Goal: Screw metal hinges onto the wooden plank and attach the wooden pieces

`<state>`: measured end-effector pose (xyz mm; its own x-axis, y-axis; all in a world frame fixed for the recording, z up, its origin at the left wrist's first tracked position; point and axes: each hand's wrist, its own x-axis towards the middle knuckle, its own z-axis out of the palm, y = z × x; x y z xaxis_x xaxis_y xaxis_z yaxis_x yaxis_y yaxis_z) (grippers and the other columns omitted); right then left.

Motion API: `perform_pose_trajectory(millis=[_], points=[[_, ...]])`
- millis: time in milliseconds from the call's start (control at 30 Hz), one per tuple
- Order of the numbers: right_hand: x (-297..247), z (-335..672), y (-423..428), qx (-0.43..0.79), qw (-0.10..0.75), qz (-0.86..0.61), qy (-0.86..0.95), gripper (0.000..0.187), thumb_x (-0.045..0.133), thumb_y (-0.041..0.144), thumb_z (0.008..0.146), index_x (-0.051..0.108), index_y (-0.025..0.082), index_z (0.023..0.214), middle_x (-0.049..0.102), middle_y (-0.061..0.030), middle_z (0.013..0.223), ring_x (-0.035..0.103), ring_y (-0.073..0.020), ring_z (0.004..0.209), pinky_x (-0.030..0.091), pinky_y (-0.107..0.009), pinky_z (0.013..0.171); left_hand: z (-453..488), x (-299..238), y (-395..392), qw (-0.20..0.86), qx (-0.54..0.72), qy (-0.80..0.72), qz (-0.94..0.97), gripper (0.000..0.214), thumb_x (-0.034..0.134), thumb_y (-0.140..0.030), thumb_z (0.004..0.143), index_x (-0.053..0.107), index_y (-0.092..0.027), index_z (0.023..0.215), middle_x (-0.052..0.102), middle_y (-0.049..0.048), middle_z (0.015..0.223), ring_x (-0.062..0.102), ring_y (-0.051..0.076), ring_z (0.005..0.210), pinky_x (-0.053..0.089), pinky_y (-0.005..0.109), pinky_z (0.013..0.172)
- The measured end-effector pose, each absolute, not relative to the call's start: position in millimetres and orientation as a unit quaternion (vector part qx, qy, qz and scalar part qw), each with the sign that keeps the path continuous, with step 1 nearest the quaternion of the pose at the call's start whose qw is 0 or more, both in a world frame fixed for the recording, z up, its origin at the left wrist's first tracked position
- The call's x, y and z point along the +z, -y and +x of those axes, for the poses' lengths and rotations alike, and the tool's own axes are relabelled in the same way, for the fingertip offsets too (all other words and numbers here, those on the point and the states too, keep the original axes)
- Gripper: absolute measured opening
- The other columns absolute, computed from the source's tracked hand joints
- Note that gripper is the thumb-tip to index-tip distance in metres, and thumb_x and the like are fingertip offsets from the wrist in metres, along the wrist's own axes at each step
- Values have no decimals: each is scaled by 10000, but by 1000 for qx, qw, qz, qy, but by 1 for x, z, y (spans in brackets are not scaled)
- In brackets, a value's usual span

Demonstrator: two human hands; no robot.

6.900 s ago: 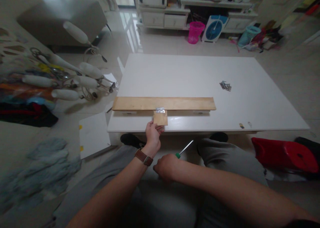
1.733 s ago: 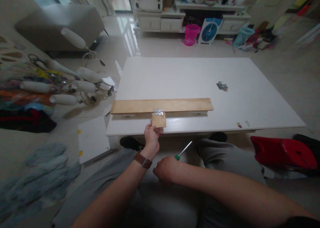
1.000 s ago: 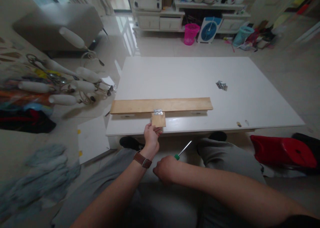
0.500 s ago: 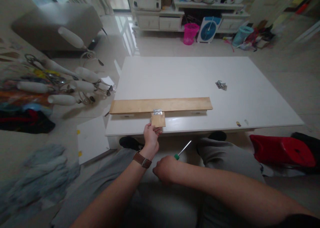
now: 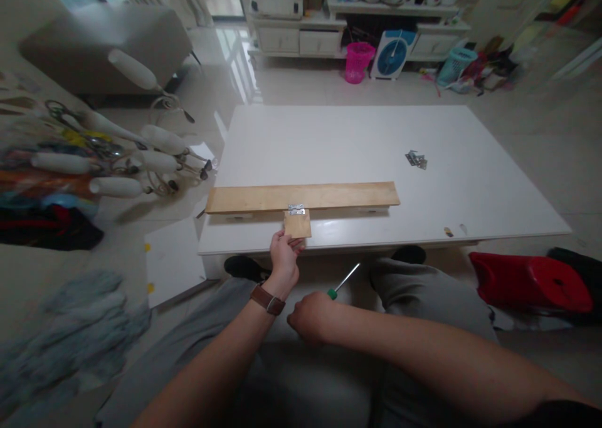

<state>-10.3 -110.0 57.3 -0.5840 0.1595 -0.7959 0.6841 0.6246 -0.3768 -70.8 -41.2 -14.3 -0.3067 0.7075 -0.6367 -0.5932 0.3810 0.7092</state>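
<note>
- Closest to me is the right hand [image 5: 313, 318], fingers curled up tight around a screwdriver [image 5: 345, 279]. Only a bit of green handle and the metal shaft poke out, with the tip angled up and away, well apart from the wood.
- Left hand [image 5: 285, 259] is a bit further out, with a brown watch strap [image 5: 268, 299] on the wrist. It's got a narrow pinch on the near edge of a small wood square [image 5: 298, 225], right by the table's front edge.
- Off to the right there's a red stool [image 5: 531, 282] beside the table.
- A silver hinge [image 5: 296, 209] spans the joint between that square and the long board [image 5: 249, 198]. Can't tell if any screws are in.
- The board lies lengthwise along the near-left part of the white table [image 5: 348, 143], with pale pieces showing under its front edge.
- Further back on the right, a little heap of metal hardware [image 5: 416, 159] sits on the tabletop, too small to count.
- Past the table: 1 pink basket [image 5: 360, 62], then 1 blue-and-white fan [image 5: 392, 54], both in front of a white cabinet [image 5: 279, 41].
</note>
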Motion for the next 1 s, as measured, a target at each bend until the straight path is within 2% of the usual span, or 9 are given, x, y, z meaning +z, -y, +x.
perform_pose_trajectory(millis=[233, 367, 733, 900, 1000], points=[[59, -11, 110, -350, 387, 259, -812, 418, 746, 218, 940, 713, 137, 1349, 733, -238, 1387, 730, -396, 1281, 659, -578, 974, -70, -9, 40, 588, 549, -592, 42, 243, 559, -67, 791, 577, -187, 1001, 704, 17, 796, 660, 127, 656, 470, 217, 576], [62, -10, 109, -352, 380, 253, -817, 395, 691, 202, 981, 701, 93, 1361, 723, -254, 1395, 717, -399, 1300, 652, -587, 994, -70, -8, 40, 588, 549, -593, 41, 244, 560, -58, 795, 579, -188, 1001, 700, 13, 790, 654, 126, 649, 463, 217, 566], [54, -10, 111, -359, 377, 253, -816, 446, 744, 216, 946, 698, 83, 1369, 729, -258, 1381, 719, -407, 1293, 653, -594, 991, -70, -11, 41, 589, 549, -591, 43, 265, 558, -70, 784, 573, -194, 1017, 701, 17, 789, 660, 132, 660, 474, 220, 584], [53, -9, 111, -345, 390, 245, -818, 440, 704, 249, 975, 680, 111, 1392, 721, -239, 1407, 718, -390, 1299, 659, -566, 982, -71, -12, 41, 589, 552, -588, 46, 267, 568, -81, 782, 576, -193, 1023, 706, 26, 815, 660, 133, 669, 476, 222, 588], [51, -10, 111, -348, 389, 248, -816, 455, 742, 257, 944, 689, 133, 1379, 722, -230, 1411, 721, -393, 1295, 660, -575, 976, -71, -14, 42, 589, 553, -588, 46, 267, 580, -89, 770, 582, -194, 1015, 706, 35, 830, 665, 145, 682, 476, 232, 595]])
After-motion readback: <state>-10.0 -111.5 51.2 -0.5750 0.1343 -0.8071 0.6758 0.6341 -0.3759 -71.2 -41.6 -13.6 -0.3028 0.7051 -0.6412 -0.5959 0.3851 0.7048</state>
